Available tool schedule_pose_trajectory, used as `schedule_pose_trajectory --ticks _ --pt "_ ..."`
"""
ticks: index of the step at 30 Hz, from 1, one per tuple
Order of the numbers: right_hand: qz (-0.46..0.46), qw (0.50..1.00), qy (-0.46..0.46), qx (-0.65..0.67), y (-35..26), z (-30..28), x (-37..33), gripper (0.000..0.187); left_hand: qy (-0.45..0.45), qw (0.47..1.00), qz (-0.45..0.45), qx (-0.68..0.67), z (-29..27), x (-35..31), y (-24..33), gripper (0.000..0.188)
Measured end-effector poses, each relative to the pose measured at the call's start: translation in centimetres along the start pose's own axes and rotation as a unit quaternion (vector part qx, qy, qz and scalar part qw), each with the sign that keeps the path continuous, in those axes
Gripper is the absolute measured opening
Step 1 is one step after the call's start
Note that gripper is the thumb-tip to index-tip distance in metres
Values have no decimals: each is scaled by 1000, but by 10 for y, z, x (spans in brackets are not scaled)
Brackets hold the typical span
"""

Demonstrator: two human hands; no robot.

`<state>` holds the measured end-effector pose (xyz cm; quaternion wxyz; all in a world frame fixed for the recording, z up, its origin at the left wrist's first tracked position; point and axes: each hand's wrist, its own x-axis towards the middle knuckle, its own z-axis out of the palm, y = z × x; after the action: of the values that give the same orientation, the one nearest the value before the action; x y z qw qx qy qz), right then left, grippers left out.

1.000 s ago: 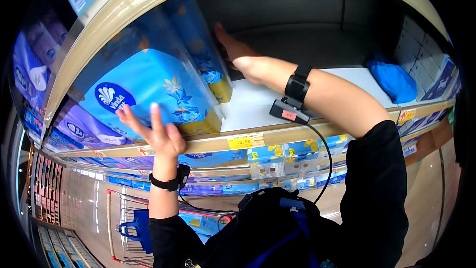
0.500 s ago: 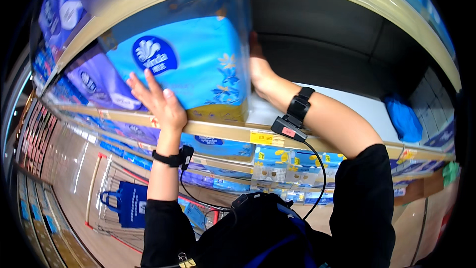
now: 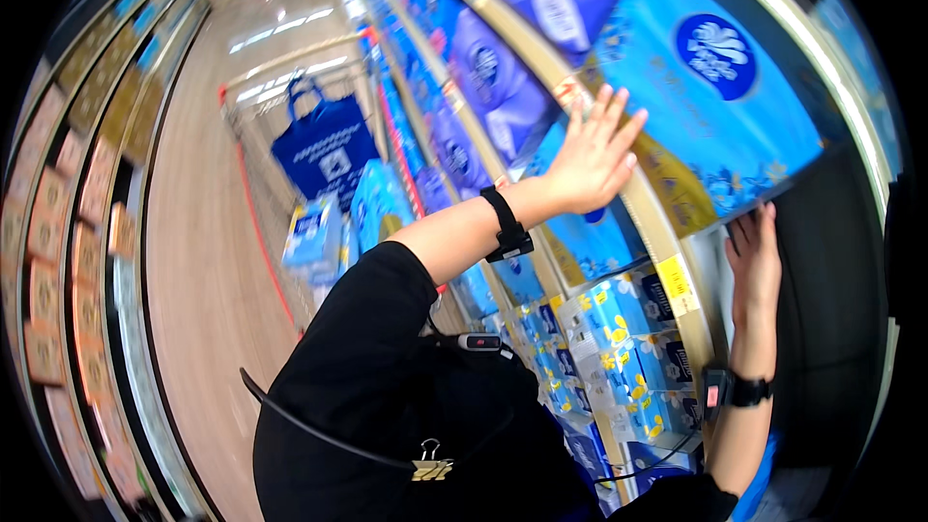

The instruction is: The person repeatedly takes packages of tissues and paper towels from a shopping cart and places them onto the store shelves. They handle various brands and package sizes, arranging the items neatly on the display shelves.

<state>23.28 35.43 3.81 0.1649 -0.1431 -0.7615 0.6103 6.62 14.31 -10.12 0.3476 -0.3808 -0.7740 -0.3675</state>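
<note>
A large blue plastic pack of tissues (image 3: 764, 121), with a round dark blue emblem and a gold-brown lower band, sits on the shelf to my right. My left hand (image 3: 594, 157) is spread flat in front of the shelf edge (image 3: 646, 208), close to the pack's lower corner; whether it touches is unclear. Along the pack's other side lies my right hand (image 3: 757, 266), fingers stretched out and their tips against it. Purple tissue packs (image 3: 490, 77) stand beside the blue one. Both wrists wear black bands with small devices.
A shopping cart (image 3: 253, 222) with red trim stands in the aisle, holding a dark blue tote bag (image 3: 327, 147) and blue packs (image 3: 314, 237). Lower shelves carry white, blue and yellow tissue packs (image 3: 611, 324). Across the aisle runs another stocked shelf (image 3: 97, 261).
My view has swung to the left, bringing the aisle and cart further into the picture. My right hand remains by the blue pack's side; my left stays near its front, fingers more spread.
</note>
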Motion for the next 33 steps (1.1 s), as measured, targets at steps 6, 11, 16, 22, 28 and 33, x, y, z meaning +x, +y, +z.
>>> schedule_pose_trajectory --ticks 6,11,16,22,28,33 --pt "-143 980 -105 -89 -12 14 -89 65 36 996 -83 -1 -49 -157 7 40" --pt "-64 958 -267 -83 19 36 -143 49 -28 924 -376 60 -82 -308 -27 27" --pt "86 905 -414 -48 108 90 -136 36 -136 827 -542 59 -145 -436 -42 27" --pt "159 881 -445 -33 196 181 -127 34 -180 746 -641 -9 -159 -442 -79 34" --pt "279 841 -460 -60 258 283 -100 35 -181 773 -608 -6 -102 -425 -170 36" --pt "331 847 -413 -57 291 361 -75 33 -261 755 -599 45 -64 -375 -226 40"
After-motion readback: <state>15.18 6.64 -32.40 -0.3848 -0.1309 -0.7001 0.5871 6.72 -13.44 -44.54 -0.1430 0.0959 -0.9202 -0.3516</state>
